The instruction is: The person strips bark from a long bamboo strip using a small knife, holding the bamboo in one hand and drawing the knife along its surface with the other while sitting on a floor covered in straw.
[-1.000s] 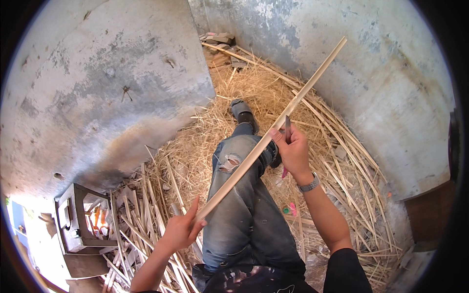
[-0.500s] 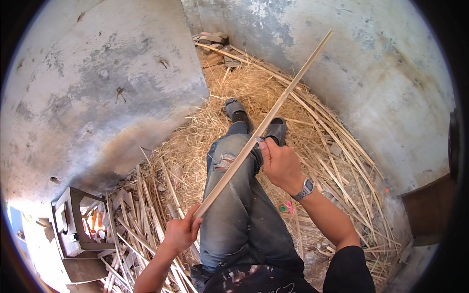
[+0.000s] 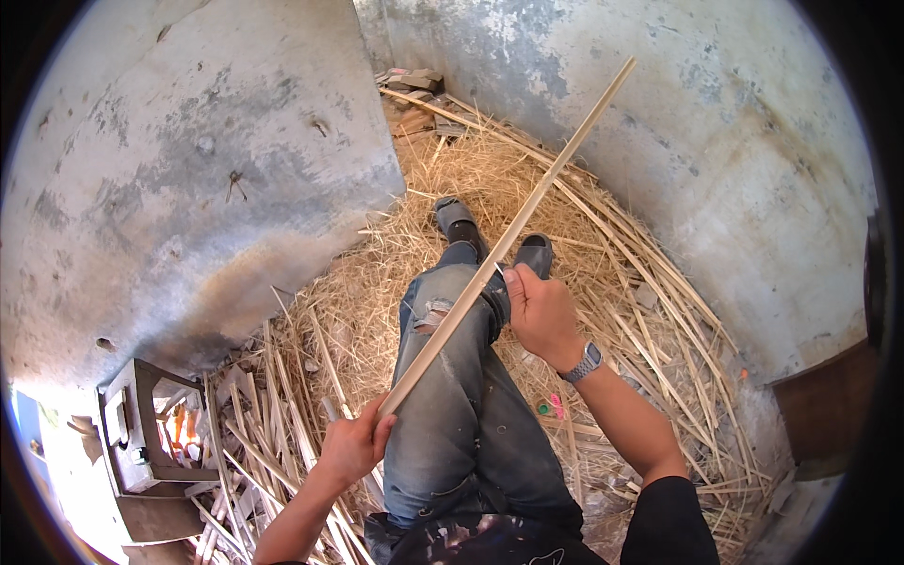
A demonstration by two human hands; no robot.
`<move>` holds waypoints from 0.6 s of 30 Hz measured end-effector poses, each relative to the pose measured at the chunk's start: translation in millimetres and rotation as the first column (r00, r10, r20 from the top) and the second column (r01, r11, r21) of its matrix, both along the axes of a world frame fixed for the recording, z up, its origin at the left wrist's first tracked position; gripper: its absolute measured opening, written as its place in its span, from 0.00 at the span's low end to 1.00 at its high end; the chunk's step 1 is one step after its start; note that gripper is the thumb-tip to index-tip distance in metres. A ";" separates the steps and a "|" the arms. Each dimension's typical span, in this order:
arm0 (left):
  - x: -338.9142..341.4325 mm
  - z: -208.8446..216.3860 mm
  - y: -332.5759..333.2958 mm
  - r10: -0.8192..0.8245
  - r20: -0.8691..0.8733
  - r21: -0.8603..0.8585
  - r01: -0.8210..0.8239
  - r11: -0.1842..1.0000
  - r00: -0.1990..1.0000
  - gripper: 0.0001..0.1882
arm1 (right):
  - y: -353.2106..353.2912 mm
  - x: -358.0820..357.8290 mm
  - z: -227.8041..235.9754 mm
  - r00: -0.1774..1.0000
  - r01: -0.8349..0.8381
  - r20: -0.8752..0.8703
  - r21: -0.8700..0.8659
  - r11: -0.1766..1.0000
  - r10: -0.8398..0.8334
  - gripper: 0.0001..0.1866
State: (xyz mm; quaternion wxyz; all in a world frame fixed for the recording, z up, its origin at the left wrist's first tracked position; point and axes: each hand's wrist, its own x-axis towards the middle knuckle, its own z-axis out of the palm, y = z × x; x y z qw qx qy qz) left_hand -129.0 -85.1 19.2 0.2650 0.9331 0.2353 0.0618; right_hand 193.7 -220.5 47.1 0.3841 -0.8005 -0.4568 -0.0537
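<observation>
A long pale bamboo strip (image 3: 508, 235) slants across my lap, from near my left thigh up and to the right toward the wall. My left hand (image 3: 352, 447) is closed round its near end. Beside the strip's middle, my right hand (image 3: 540, 312) is closed on a small knife (image 3: 500, 269); only a bit of bright blade shows past the thumb, against the strip's edge. The handle is hidden in the fist. Beneath the strip are my outstretched legs in worn jeans (image 3: 443, 377), torn at one knee.
Thin shavings (image 3: 367, 273) cover the floor round my legs. Long strips (image 3: 650, 254) lie along the right wall, more strips (image 3: 282, 414) at the left. A stool-like frame (image 3: 146, 428) stands lower left. Wood blocks (image 3: 414, 80) are piled far off. A wall panel (image 3: 217, 141) juts in.
The strip's far end has shifted slightly left. Both hands keep their grips in nearly the same places, the right hand a touch lower along the strip.
</observation>
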 end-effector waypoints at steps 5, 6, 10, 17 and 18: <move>8.7 -7.3 1.5 0.011 0.030 0.061 -0.013 0.998 0.999 0.22 | 1.5 -32.8 -10.9 0.991 -0.114 0.061 -0.062 0.991 0.118 0.18; 11.1 -3.4 3.1 0.016 0.014 0.048 -0.016 0.999 1.000 0.20 | 4.3 -25.4 -8.8 0.996 -0.077 0.050 -0.050 0.996 0.080 0.19; 16.4 8.5 1.8 0.017 -0.018 0.007 -0.016 1.000 1.000 0.17 | 5.8 1.6 -0.9 0.999 0.042 0.018 0.038 0.998 -0.043 0.18; 17.7 1.2 3.9 0.043 -0.012 0.035 -0.043 0.998 0.999 0.18 | 8.1 -3.0 3.9 0.998 0.036 0.060 -0.014 0.999 -0.035 0.18; 17.8 2.4 2.9 0.033 -0.008 0.031 -0.032 0.999 0.999 0.18 | 6.8 -2.4 2.8 0.998 0.036 0.061 -0.016 0.999 -0.035 0.18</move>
